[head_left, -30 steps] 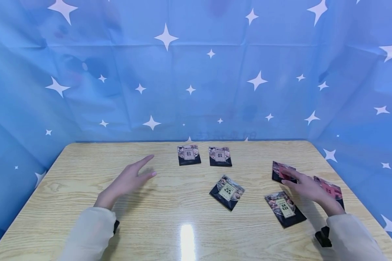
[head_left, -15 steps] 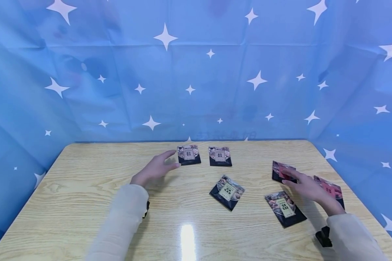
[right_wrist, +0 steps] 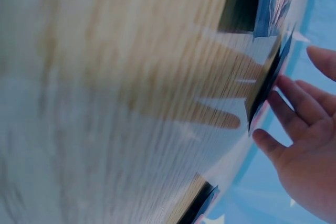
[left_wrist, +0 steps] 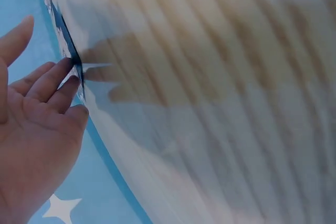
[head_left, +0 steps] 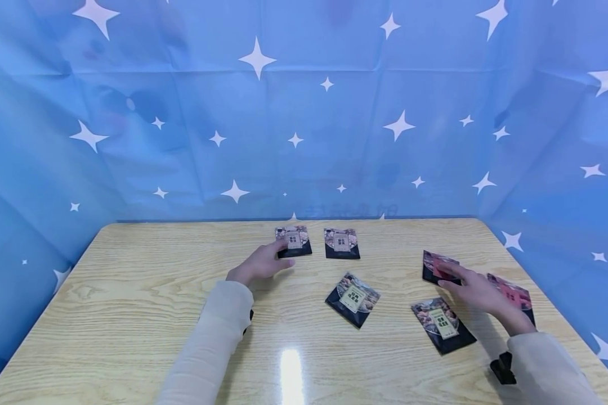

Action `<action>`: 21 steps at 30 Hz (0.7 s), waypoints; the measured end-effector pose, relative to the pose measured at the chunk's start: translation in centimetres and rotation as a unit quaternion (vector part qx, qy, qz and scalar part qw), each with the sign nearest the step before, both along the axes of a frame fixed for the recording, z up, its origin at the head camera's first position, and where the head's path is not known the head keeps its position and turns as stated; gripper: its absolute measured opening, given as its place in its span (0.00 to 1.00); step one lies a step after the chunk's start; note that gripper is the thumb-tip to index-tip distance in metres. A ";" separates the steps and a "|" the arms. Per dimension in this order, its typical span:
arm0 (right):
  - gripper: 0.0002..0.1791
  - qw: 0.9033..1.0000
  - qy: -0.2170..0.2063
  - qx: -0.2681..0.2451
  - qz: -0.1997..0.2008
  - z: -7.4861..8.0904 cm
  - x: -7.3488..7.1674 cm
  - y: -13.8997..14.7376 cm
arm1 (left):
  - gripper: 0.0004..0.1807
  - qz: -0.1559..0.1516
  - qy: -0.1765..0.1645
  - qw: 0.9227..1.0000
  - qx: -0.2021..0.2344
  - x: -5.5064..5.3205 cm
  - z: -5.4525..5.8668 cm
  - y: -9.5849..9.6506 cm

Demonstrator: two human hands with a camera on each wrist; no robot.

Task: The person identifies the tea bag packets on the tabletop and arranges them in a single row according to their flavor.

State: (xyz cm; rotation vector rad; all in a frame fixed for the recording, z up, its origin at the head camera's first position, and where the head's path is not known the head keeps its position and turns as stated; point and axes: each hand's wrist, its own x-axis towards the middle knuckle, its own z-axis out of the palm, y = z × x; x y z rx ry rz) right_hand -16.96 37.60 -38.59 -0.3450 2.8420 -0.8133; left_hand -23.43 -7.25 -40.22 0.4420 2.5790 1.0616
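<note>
Your left hand [head_left: 259, 263] is loosely spread, its fingertips at the left side of a pink-labelled sachet [head_left: 298, 243] lying flat near the back edge of the wood-grain table [head_left: 132, 315]. Just right of that lies a matching sachet [head_left: 342, 243]. Your right hand [head_left: 475, 291], also loosely spread, has its fingertips on a red-labelled sachet [head_left: 430, 266].

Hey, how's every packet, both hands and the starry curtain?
Left hand, relaxed, gripping nothing
Right hand, relaxed, gripping nothing
Left pink-label packet, flat, partly hidden by left hand
Right pink-label packet, flat, uncovered
Left yellow-label packet, flat, turned askew
Right yellow-label packet, flat, turned askew
Left red-label packet, partly hidden by right hand
Right red-label packet, flat, partly hidden
Starry curtain, hanging, creased
</note>
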 end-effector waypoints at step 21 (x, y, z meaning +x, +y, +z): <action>0.32 1.000 -0.001 0.009 -0.005 -0.3 0.0 0.1 | 0.27 -0.054 -0.027 0.998 0.011 2.8 0.9 -5.4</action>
